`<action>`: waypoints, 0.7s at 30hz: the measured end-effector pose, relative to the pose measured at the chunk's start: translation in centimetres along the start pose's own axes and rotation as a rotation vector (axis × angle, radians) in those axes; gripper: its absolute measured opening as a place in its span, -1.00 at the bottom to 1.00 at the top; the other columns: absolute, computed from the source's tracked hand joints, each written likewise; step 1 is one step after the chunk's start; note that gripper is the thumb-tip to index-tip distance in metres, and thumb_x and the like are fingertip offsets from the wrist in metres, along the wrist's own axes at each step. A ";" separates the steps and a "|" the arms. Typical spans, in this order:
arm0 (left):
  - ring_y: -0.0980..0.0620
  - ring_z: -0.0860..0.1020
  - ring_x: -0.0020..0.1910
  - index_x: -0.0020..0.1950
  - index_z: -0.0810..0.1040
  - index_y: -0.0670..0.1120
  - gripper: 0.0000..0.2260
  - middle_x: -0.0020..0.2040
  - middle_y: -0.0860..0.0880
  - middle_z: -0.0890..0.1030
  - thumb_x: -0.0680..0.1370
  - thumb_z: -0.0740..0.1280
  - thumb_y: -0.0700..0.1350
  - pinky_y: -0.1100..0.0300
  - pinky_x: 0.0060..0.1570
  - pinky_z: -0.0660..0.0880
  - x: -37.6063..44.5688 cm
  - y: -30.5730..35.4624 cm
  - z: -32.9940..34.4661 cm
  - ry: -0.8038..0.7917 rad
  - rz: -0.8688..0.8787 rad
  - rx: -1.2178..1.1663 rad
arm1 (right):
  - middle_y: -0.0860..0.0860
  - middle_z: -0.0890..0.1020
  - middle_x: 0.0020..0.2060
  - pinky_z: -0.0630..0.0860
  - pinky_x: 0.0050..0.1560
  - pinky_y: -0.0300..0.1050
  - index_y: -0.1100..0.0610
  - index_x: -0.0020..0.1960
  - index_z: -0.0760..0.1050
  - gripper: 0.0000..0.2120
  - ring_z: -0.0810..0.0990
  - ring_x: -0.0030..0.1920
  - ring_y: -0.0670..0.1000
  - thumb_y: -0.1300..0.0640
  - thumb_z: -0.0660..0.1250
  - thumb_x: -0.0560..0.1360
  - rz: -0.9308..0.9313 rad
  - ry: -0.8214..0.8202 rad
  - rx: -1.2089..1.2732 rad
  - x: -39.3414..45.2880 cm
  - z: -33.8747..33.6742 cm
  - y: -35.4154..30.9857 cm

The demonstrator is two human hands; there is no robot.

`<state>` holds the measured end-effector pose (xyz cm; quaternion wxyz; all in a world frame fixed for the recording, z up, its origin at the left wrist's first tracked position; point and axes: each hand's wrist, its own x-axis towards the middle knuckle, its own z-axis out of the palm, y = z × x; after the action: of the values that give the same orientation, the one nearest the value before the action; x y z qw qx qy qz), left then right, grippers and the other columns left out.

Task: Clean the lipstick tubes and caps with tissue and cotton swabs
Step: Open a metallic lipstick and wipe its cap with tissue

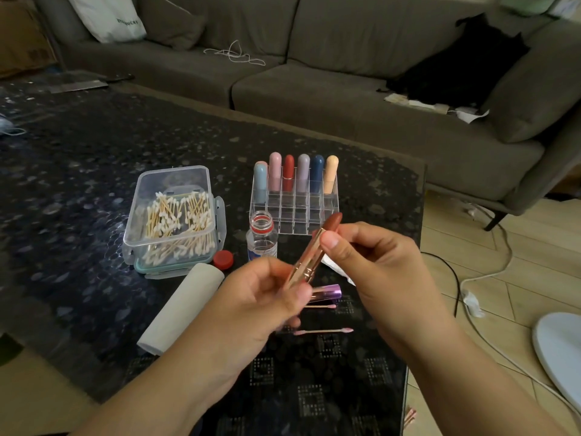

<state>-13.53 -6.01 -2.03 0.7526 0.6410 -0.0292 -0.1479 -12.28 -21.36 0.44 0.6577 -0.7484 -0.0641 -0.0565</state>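
Note:
An uncapped rose-gold lipstick tube with its brown bullet extended tilts up to the right above the table. My left hand grips its base. My right hand pinches the upper tube, with white tissue bunched under the fingers. A purple cap lies on the table just behind my left hand. Two pink-stained cotton swabs lie near it. Several capped lipsticks stand in a clear organiser.
A clear box of cotton swabs sits at left, a tissue roll in front of it. An open small bottle and its red cap stand between. A grey sofa is beyond; cables run over the floor at right.

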 end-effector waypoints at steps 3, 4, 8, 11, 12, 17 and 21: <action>0.04 0.61 -0.24 -0.08 0.54 -0.15 -0.68 -0.26 -0.02 0.62 0.32 0.40 0.04 0.24 -0.23 0.56 0.2 -0.3 -0.1 0.024 -0.018 -0.038 | 0.08 0.69 -0.23 0.55 -0.09 -0.20 0.06 -0.20 0.67 -0.81 0.62 -0.14 0.15 -0.04 0.37 0.35 -0.007 -0.008 0.009 0.0 0.1 0.1; -0.02 0.62 -0.22 -0.04 0.55 -0.15 -0.64 -0.23 -0.08 0.63 0.41 0.35 0.13 0.17 -0.22 0.57 0.0 -0.2 0.0 -0.033 -0.055 -0.096 | 0.07 0.69 -0.25 0.54 -0.14 -0.25 0.07 -0.21 0.67 -0.81 0.62 -0.19 0.11 -0.03 0.37 0.35 -0.004 -0.010 0.024 0.0 0.1 -0.1; 0.00 0.56 -0.34 -0.15 0.60 -0.16 -0.68 -0.31 -0.12 0.61 0.47 0.25 0.09 0.19 -0.28 0.53 -0.2 0.1 0.3 -0.056 -0.084 -0.100 | 0.02 0.69 -0.27 0.49 -0.19 -0.37 0.12 -0.20 0.66 -0.81 0.62 -0.22 -0.09 0.01 0.36 0.35 0.013 -0.019 0.078 0.1 -0.2 -0.3; 0.07 0.54 -0.35 -0.21 0.59 -0.13 -0.81 -0.33 -0.07 0.61 0.31 0.37 -0.03 0.25 -0.27 0.55 0.1 -0.1 0.1 0.030 -0.005 -0.052 | 0.10 0.69 -0.23 0.53 -0.12 -0.29 0.09 -0.20 0.67 -0.79 0.62 -0.17 0.05 -0.02 0.36 0.35 0.013 -0.015 0.061 0.2 -0.3 0.2; 0.08 0.55 -0.34 -0.21 0.59 -0.14 -0.81 -0.32 -0.06 0.61 0.29 0.38 -0.04 0.25 -0.28 0.55 0.2 -0.2 0.1 0.040 0.003 -0.051 | 0.07 0.69 -0.23 0.54 -0.11 -0.31 0.08 -0.20 0.67 -0.79 0.63 -0.16 0.04 -0.03 0.36 0.35 0.017 -0.013 0.057 0.2 -0.3 0.2; 0.07 0.63 -0.26 -0.07 0.64 -0.12 -0.72 -0.25 -0.03 0.67 0.30 0.38 -0.01 0.28 -0.25 0.56 0.3 -0.5 0.5 0.040 -0.011 -0.047 | -0.14 0.70 -0.27 0.47 -0.21 -0.45 0.05 -0.11 0.65 -0.76 0.64 -0.22 -0.23 -0.03 0.36 0.31 0.069 -0.062 0.040 0.4 -0.4 -0.3; 0.05 0.62 -0.23 -0.08 0.66 -0.09 -0.76 -0.22 -0.06 0.67 0.33 0.36 -0.02 0.24 -0.16 0.60 0.5 -0.7 0.4 0.088 0.014 -0.023 | -0.27 0.61 -0.25 0.39 -0.22 -0.44 -0.08 0.15 0.57 -0.58 0.54 -0.22 -0.32 -0.21 0.30 0.36 0.154 0.095 -0.198 1.5 -2.5 0.8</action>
<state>-13.26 -6.63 -2.72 0.7615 0.6380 0.0008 -0.1147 -10.64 -23.93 0.20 0.5854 -0.8088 0.0308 -0.0474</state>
